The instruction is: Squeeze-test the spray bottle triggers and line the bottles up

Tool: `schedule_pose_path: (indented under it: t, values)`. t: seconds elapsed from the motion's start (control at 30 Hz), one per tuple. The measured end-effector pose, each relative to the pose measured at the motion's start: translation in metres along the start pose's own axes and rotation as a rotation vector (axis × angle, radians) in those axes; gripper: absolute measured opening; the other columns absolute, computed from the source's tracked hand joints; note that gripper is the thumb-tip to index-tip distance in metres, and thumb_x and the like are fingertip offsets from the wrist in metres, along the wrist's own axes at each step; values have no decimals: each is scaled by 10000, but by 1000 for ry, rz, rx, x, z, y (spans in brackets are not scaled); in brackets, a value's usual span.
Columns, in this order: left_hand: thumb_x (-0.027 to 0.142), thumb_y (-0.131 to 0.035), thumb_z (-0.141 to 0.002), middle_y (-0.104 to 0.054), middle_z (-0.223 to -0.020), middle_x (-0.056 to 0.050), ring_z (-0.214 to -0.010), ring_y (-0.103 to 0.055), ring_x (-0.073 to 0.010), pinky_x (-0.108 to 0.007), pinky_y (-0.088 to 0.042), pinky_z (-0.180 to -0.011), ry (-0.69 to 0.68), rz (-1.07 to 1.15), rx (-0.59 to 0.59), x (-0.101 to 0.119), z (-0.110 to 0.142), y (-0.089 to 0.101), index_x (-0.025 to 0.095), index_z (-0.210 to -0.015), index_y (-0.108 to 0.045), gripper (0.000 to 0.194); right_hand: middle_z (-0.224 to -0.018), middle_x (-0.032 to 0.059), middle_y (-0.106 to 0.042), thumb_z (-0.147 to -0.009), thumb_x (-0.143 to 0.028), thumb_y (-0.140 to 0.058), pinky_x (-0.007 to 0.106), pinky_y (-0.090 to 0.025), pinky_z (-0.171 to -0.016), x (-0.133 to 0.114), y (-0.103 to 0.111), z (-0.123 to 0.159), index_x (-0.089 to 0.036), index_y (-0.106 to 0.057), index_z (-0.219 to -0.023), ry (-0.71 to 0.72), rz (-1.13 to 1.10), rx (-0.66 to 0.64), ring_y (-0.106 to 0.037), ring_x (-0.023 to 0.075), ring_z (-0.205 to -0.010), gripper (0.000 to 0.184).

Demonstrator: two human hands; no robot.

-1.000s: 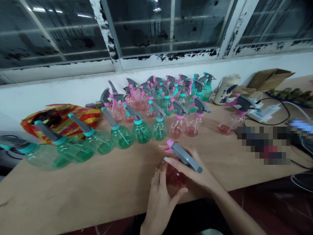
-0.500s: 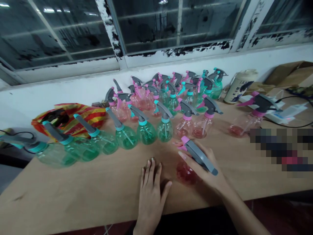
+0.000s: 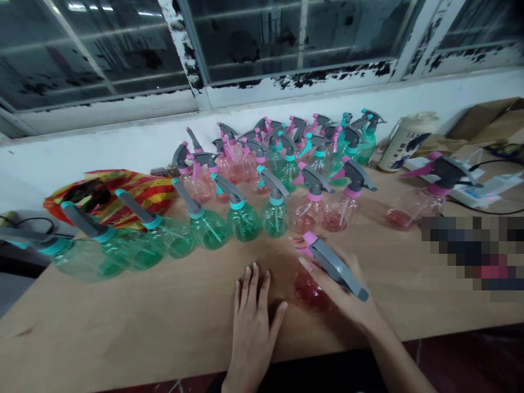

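My right hand (image 3: 347,289) is closed around the neck of a pink spray bottle (image 3: 310,289) with a grey and pink trigger head. The bottle stands on the wooden table (image 3: 164,322), and the hand hides its neck and part of its body. To the left, my left hand (image 3: 252,316) lies flat on the tabletop, fingers spread, holding nothing. Just beyond my hands stands a row of spray bottles; a green one (image 3: 276,218) and a pink one (image 3: 309,210) are nearest.
Several more pink and green spray bottles (image 3: 289,169) crowd together by the wall. A red and yellow striped bag (image 3: 135,188) lies at the left. On the right are a lone pink bottle (image 3: 415,207), a white cylindrical container (image 3: 405,142), a power strip (image 3: 478,191) with cables, and brown cardboard (image 3: 487,120).
Little differs. The view has shifted slightly; my right hand still grips the pink spray bottle, and my left hand stays flat on the table.
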State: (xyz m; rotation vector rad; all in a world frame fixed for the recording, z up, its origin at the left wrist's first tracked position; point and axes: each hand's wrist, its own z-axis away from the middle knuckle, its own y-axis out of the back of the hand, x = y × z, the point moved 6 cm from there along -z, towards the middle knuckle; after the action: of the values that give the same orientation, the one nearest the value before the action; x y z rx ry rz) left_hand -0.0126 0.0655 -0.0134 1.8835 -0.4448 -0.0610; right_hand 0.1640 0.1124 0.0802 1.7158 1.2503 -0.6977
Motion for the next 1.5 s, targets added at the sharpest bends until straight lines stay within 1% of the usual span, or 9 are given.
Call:
schedule_pose_path:
  t: [0.3,0.43,0.6,0.77,0.9,0.97,1.03,1.17,1.5]
  values:
    - [328,-478,-973,-379,-1539,-168,-1431,-329,-300,-540,-317,-1132,0,-13,9,3,-4,0,151,-1448,-388,515,-1070,49,-734,-881,-272,-622,368,-547,-894,7,-4,0,-264,-678,-1135,-26,-95,-66,-709,209,-929,260]
    - [327,-489,-970,-390,-1532,-170,-1431,-328,-299,-537,-319,-1131,-5,-27,10,3,-4,0,143,-1438,-397,512,-1006,43,-739,-877,-289,-625,350,-570,-832,9,-5,0,-257,-677,-1125,-62,-128,-90,-719,203,-884,256]
    - [325,-485,-972,-390,-1530,-176,-1428,-332,-310,-553,-336,-1114,-9,-26,5,3,-4,0,133,-1439,-395,513,-902,34,-740,-865,-304,-643,321,-566,-780,4,-3,-3,-227,-679,-992,-47,-78,-63,-723,210,-887,153]
    - [340,-472,-977,-408,-1522,-169,-1423,-342,-312,-551,-330,-1119,11,-17,6,3,-5,0,146,-1442,-400,509,-731,-25,-693,-862,-297,-649,247,-530,-621,-1,-2,-5,-222,-617,-833,-73,-56,-29,-681,142,-637,86]
    - [336,-475,-977,-401,-1522,-186,-1417,-351,-317,-546,-329,-1120,4,-12,1,3,-5,0,125,-1431,-415,504,-601,-68,-591,-872,-285,-632,217,-472,-516,-1,-1,-6,-226,-543,-731,-60,-51,-60,-592,101,-502,177]
    - [333,-477,-975,-398,-1522,-192,-1414,-355,-323,-548,-336,-1115,3,-11,-2,3,-4,-1,117,-1426,-422,504,-641,-54,-618,-876,-284,-628,222,-491,-546,0,-1,-6,-224,-568,-759,-44,-69,-94,-628,114,-556,144]
    - [330,-473,-974,-402,-1518,-196,-1411,-359,-329,-555,-351,-1104,-1,-14,3,3,-4,-1,112,-1424,-422,503,-777,-17,-693,-869,-289,-637,252,-535,-655,0,-2,-5,-223,-628,-857,-23,-92,-116,-695,152,-713,67]
    - [339,-460,-982,-410,-1512,-199,-1406,-368,-324,-553,-368,-1092,-15,-36,24,3,-4,-1,117,-1417,-424,490,-1005,34,-737,-839,-328,-682,335,-549,-834,6,-4,-2,-242,-662,-1051,-19,-114,-97,-709,225,-956,230]
    - [345,-461,-982,-419,-1507,-192,-1410,-363,-316,-544,-365,-1100,-22,-62,39,2,-2,-2,122,-1413,-428,487,-955,43,-709,-825,-361,-705,392,-564,-827,14,-7,2,-263,-649,-1076,-105,-135,-76,-692,266,-988,275]
